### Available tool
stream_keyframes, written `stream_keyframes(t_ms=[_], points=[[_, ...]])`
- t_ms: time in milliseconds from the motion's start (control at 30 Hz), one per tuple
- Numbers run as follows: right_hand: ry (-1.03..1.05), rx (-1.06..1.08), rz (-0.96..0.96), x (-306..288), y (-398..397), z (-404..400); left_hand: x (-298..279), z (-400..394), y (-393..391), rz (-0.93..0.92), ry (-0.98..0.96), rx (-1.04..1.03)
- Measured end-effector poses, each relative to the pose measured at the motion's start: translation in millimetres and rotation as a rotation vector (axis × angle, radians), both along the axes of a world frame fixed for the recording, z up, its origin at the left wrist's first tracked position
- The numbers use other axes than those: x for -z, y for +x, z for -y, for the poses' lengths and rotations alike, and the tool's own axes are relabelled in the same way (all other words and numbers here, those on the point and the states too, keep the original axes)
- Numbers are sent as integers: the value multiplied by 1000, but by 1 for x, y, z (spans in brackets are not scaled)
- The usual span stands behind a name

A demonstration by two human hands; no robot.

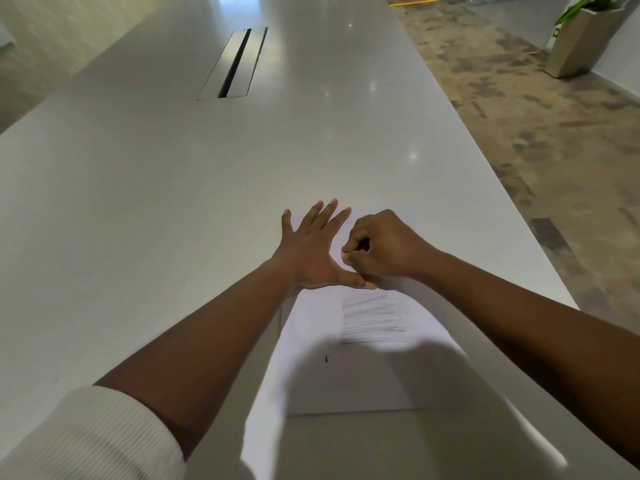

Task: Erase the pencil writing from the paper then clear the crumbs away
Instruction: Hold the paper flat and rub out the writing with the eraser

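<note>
Nearest to me, my white ribbed sleeve [90, 441] is pushed up my left forearm. Between my two arms the sheet of paper [346, 382] lies flat on the long white table [156, 202], near its right edge. A small dark speck [326, 358] sits on the paper's near half. Just beyond it, a patch of slanted pencil strokes [374, 320] shades the paper's right side.

Farther along, my left hand [313, 252] lies palm down with the fingers spread wide, the thumb stretched right and pressing the paper flat. My right hand [377, 247] is curled tight just right of it, nearly touching that thumb, fingertips [348, 256] bunched and pinching something small and pale against the paper; I cannot tell what it is. The paper's far corner shows beyond my right knuckles.

Far up the table a metal cable slot [235, 64] is set in the surface. To the far right, a tapered planter [581, 39] with green leaves stands on the mottled carpet [536, 133].
</note>
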State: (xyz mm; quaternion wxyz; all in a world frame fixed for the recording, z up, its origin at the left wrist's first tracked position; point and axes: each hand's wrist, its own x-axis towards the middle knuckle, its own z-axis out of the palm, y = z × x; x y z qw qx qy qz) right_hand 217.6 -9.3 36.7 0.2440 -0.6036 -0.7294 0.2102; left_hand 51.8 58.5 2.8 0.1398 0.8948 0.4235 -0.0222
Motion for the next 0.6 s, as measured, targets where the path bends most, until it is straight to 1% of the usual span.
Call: stream_keyframes(t_ms=[67,233,333,500,600], points=[[-10,4,-2,0,0,-1,0,0,0,-6,2,0],[57,172,24,-6,12,-19,-1,1,0,15,-24,-14],[53,170,52,-6,13,-22,-1,1,0,15,-18,-14],[-5,192,-13,-4,20,-25,0,2,0,29,-20,-16],[-24,212,6,-3,21,-27,1,1,0,30,-10,-14]])
